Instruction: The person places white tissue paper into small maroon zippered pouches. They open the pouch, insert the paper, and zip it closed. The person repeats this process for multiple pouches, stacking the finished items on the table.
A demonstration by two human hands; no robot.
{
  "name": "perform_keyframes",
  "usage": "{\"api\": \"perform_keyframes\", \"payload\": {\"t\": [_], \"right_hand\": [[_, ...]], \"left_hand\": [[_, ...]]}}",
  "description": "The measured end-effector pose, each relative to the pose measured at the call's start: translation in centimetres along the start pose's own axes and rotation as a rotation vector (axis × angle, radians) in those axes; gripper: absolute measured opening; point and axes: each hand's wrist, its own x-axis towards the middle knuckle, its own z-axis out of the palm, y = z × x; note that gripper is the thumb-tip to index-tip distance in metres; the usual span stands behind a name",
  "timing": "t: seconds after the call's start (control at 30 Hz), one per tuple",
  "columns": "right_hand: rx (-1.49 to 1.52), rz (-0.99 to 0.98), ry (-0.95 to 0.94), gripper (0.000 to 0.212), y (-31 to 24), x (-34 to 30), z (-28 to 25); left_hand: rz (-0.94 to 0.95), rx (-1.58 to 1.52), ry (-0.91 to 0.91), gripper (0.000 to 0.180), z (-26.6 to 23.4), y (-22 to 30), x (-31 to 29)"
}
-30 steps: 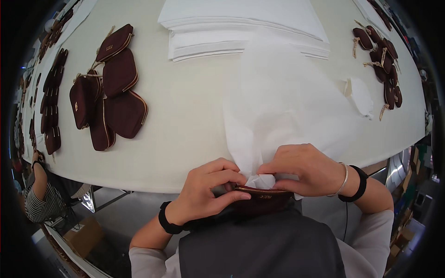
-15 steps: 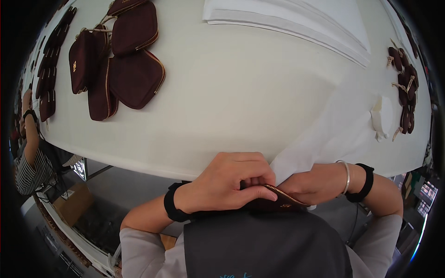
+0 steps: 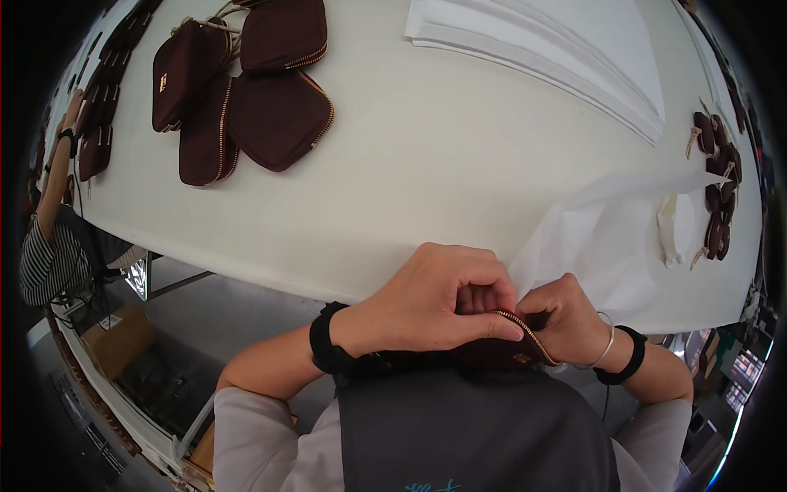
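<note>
At the table's near edge, my left hand (image 3: 438, 299) pinches the rim of a dark maroon zip pouch (image 3: 493, 354), thumb on the outside below the gold zipper. The pouch is unzipped, and its lower part disappears behind my dark apron. My right hand (image 3: 574, 321) is curled at the pouch's mouth, fingertips hidden. A thin white sheet of tissue paper (image 3: 594, 246) runs from between my hands onto the table; its end at my right fingers seems gripped there. Beyond my left hand lies a group of maroon zip pouches (image 3: 279, 123) with gold zippers and pale cords.
A stack of white sheets (image 3: 541, 61) lies at the far right. Near the right edge are a crumpled white piece (image 3: 674, 230) and several small maroon pouches (image 3: 720, 184). More pouches (image 3: 97, 152) line the far left, where another person's arm (image 3: 56, 184) reaches in.
My right hand has drawn up and back at the pouch's mouth, its knuckles now higher. The tissue paper has bunched up on the table. The view has shifted, moving the table things rightward.
</note>
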Motion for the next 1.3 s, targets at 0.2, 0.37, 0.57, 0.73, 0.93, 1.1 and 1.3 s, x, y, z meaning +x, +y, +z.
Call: {"api": "perform_keyframes", "payload": {"t": [0.2, 0.37, 0.57, 0.73, 0.93, 1.1, 1.3], "right_hand": [[0.593, 0.241, -0.408, 0.025, -0.7, -0.7, -1.7], [0.905, 0.196, -0.555, 0.052, 2.2, -1.3, -0.9], [0.931, -0.151, -0.367, 0.102, -1.0, 0.2, 0.1], [0.821, -0.281, -0.168, 0.101, -3.7, 0.3, 0.0], [0.721, -0.274, 0.001, 0.077, -4.4, -2.6, -0.6], [0.856, -0.197, -0.307, 0.093, -1.4, -3.3, 0.1], [1.061, -0.375, -0.366, 0.108, -1.7, -1.5, 1.9]], "left_hand": [[-0.022, -0.025, 0.076, 0.02, 0.7, 0.0, -1.5], [0.146, -0.01, 0.17, 0.018, 1.3, 0.4, -1.3], [0.356, 0.197, 0.334, 0.048, -1.5, 2.6, 1.3], [0.17, -0.427, 0.291, 0.063, -0.7, 2.8, 0.1], [0.222, -0.49, 0.354, 0.054, 0.8, 3.6, -0.1], [0.209, -0.299, 0.164, 0.058, 2.1, 3.9, -0.3], [0.118, -0.318, 0.041, 0.058, 1.2, 6.7, -0.2]]}}
